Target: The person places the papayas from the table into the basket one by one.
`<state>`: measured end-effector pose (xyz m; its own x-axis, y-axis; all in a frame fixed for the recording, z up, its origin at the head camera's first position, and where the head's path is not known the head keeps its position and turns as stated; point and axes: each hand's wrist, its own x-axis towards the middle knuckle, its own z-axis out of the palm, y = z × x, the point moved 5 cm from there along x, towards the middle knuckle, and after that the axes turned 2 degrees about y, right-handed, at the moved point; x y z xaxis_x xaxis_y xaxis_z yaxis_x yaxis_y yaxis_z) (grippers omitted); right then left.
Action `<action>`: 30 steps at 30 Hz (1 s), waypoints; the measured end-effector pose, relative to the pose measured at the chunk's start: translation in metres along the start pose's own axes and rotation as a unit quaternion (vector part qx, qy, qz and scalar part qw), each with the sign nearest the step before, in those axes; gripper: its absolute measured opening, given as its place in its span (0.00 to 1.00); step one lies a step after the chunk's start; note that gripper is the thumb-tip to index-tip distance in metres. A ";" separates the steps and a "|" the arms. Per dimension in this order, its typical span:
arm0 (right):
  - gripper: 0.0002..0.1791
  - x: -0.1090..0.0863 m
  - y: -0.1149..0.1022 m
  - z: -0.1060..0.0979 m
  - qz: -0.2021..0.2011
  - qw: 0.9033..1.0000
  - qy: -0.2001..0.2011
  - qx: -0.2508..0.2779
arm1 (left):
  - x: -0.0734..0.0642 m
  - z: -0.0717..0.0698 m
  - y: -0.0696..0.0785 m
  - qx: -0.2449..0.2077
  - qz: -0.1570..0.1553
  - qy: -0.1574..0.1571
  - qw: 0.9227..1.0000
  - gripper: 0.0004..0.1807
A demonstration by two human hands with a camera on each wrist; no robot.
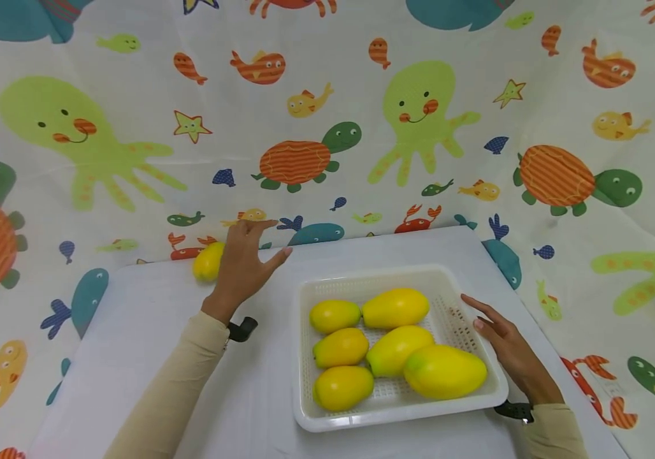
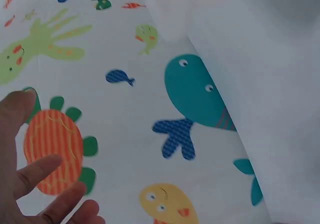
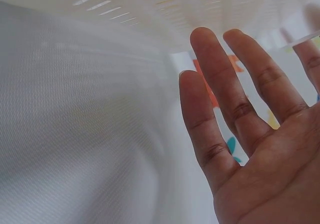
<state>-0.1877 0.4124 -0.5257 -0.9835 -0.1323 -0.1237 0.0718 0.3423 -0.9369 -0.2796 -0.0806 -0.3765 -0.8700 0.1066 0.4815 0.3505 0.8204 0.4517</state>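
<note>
My left hand point(image 1: 241, 264) is held over the back left of the table, thumb and fingers apart and nothing between them. Just left of it and partly hidden by it lies a single yellow papaya-like fruit point(image 1: 207, 263). In the left wrist view the fingers point(image 2: 37, 176) look loosely spread. A white plastic basket point(image 1: 370, 421) holds several more such fruits, one large one point(image 1: 445, 371) at its front right. Beside the basket's right rim is my right hand point(image 1: 508, 350), its fingertips at the edge. Its fingers are extended in the right wrist view point(image 3: 260, 124), under the slotted basket side.
The basket stands on a white-covered table point(image 1: 155, 319). A curtain point(image 1: 327, 83) printed with sea animals hangs behind the table and along its sides. Dark bands point(image 1: 241, 329) are worn on both wrists.
</note>
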 end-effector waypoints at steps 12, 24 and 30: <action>0.32 -0.002 0.000 -0.004 0.014 1.000 0.008 -0.020 | -0.010 -0.010 -0.103 0.033 -0.123 0.040 0.991 0.36; 0.32 -0.002 0.003 -0.002 0.017 1.000 0.000 0.011 | -0.028 -0.007 -0.165 0.063 -0.170 -0.036 0.983 0.40; 0.32 -0.001 0.000 0.000 0.015 1.000 0.000 0.008 | -0.031 -0.005 -0.182 0.023 -0.216 -0.077 0.973 0.39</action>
<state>-0.1867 0.4121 -0.5257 -0.9808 -0.1221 -0.1520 0.1042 0.3304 -0.9381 -0.3142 -0.2359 -0.4698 -0.9755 -0.1743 0.1344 -0.0727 0.8316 0.5506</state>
